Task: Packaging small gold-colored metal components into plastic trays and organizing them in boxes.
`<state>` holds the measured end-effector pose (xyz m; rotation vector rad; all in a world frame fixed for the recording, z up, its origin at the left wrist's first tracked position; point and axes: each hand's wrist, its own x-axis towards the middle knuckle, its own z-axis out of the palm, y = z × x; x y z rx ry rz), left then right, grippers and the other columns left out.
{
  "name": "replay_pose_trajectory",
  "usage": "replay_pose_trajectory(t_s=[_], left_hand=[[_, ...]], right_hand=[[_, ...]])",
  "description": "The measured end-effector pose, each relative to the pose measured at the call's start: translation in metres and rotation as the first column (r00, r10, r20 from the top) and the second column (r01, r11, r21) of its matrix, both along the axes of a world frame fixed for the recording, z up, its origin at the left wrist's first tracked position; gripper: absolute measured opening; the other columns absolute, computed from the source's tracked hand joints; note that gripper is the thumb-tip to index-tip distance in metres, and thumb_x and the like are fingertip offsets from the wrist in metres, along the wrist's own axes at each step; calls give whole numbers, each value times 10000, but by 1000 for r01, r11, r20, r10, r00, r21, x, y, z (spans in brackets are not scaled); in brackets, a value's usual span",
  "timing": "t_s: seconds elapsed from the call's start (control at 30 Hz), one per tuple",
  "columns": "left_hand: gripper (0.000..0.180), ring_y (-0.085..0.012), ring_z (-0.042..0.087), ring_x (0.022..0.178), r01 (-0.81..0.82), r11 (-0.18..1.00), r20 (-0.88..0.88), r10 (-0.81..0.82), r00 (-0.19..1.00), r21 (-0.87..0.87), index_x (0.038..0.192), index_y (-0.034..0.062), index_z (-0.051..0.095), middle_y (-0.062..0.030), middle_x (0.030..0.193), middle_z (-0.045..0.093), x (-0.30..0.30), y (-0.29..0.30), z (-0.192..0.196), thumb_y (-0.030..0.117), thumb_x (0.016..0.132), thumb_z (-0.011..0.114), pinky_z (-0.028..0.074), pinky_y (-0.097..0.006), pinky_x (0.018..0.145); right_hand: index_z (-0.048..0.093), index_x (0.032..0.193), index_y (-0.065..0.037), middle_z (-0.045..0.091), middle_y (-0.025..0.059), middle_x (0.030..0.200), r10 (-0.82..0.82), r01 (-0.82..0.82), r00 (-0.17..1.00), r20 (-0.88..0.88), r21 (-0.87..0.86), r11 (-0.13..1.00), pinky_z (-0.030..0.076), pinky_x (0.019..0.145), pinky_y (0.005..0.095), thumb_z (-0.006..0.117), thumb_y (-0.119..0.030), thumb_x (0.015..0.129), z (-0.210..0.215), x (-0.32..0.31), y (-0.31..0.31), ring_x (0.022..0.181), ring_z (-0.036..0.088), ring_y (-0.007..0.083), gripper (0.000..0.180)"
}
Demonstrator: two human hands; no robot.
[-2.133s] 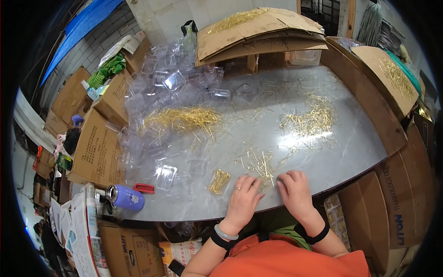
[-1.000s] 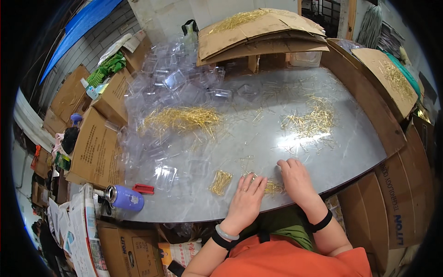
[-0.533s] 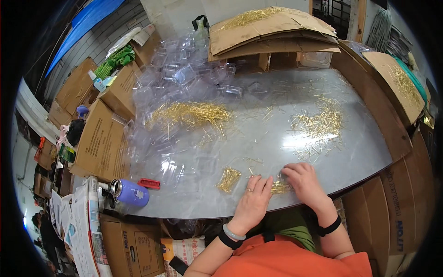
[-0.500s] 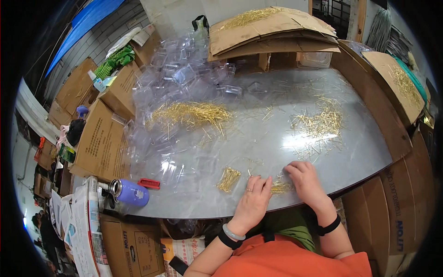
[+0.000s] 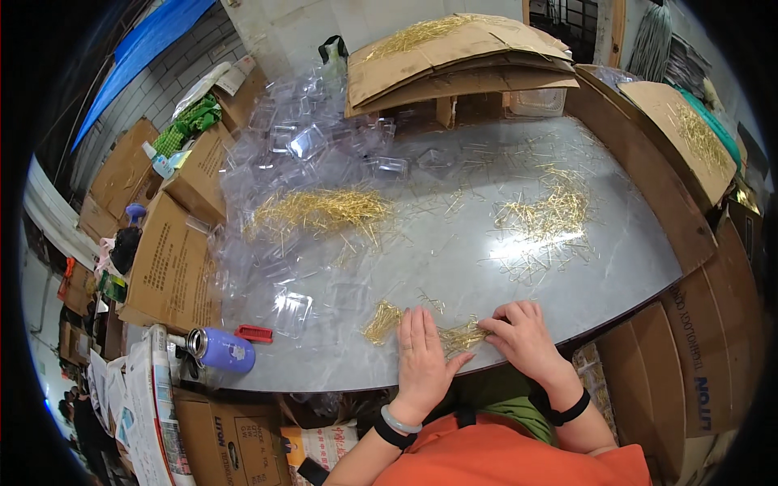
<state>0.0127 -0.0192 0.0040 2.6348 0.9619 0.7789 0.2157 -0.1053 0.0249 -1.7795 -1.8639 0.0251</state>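
My left hand [image 5: 423, 352] lies on the grey table with its fingers stretched out and its thumb spread, between two small bunches of thin gold-coloured wire pins. The left bunch [image 5: 381, 322] sits by its fingers, apart from the other. Against its thumb side rests the right bunch [image 5: 463, 335], laid roughly sideways. My right hand [image 5: 523, 336] has thumb and fingertips closed at the right end of that bunch, pinching pins there. Farther back are a large loose heap of pins [image 5: 332, 209] on the left and a scattered heap [image 5: 551, 212] on the right.
Clear plastic boxes [image 5: 304, 146] pile up at the back left. Bent cardboard [image 5: 462, 61] stands at the back, and a cardboard wall [image 5: 640, 154] edges the right side. A purple bottle [image 5: 227, 350] and a red brush-like item [image 5: 254, 333] sit at the front left.
My left hand has straightened its fingers and shifted slightly left, its thumb now spread. My right hand has come down onto the right bunch's end. The whole view has shifted a little.
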Motion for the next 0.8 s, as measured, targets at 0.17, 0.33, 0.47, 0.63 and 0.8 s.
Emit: replay_pose_trajectory(t_s=[0.17,0.33,0.47,0.63,0.8], left_hand=[[1008,-493,257,1467,-46,999,-143,50,989,29,1459,-167,335,-329,1513,353,-1,1,-1,538,856,729,228,-610,1192],[959,-501,251,1472,-24,999,-236,31,971,34,1465,-149,344,-289,1496,396,1,6,9,521,883,708,195,-630,1192],[811,-466,293,1462,126,992,-236,-118,965,16,1478,-104,365,-248,1452,453,8,6,6,393,925,690,221,-597,1200],[676,-422,420,1395,272,956,-81,-282,956,-109,1476,-48,410,-223,1450,458,16,9,0,179,915,713,332,-520,1176],[674,-427,452,1366,318,899,150,-284,947,-300,1432,-48,455,-234,1445,468,15,11,-1,122,860,769,380,-488,1148]], right_hand=[[688,1125,-127,620,70,1193,25,-23,999,-31,50,998,437,1017,448,728,-100,833,-2,-2,-1,1141,560,302,297],[648,1186,-55,598,120,1350,92,-89,994,-52,63,994,418,1134,489,625,0,831,-15,-1,-2,1269,562,338,360],[572,1310,10,565,167,1396,124,-123,991,-45,27,992,394,1164,490,550,31,829,-14,-11,-3,1321,527,367,482],[452,1415,64,509,248,1428,95,-94,994,-45,25,995,376,1176,490,539,-3,893,-13,-16,-1,1349,490,394,533],[432,1421,73,516,261,1401,76,-77,988,-136,1,997,402,1130,497,637,-95,904,-9,-15,4,1319,494,407,581]])
